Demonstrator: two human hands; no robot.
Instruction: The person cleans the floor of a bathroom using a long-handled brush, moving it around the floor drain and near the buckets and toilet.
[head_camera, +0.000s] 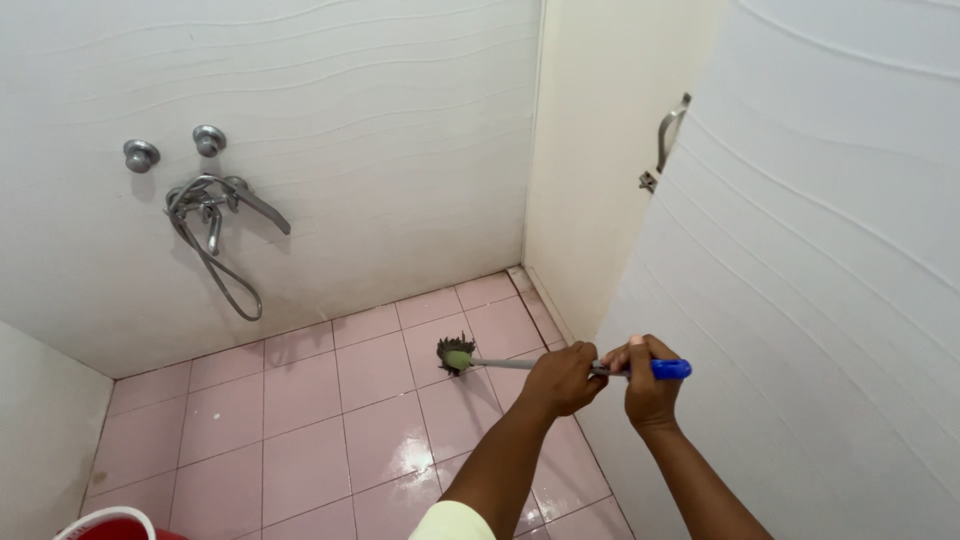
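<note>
Both hands close around the grey metal, blue-ended handle of a long green-headed scrubbing brush (458, 355): left hand (562, 378) forward, right hand (650, 385) behind, bristles on the pink tiled floor (300, 420).

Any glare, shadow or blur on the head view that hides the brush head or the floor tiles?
Head view: sharp and evenly lit. A bright glare patch sits on the wet pink floor tiles near the left hand; the brush casts a soft shadow beside its head but reads clearly. The right hand is unblurred. The shower hose throws a faint shadow on the wall.
</note>
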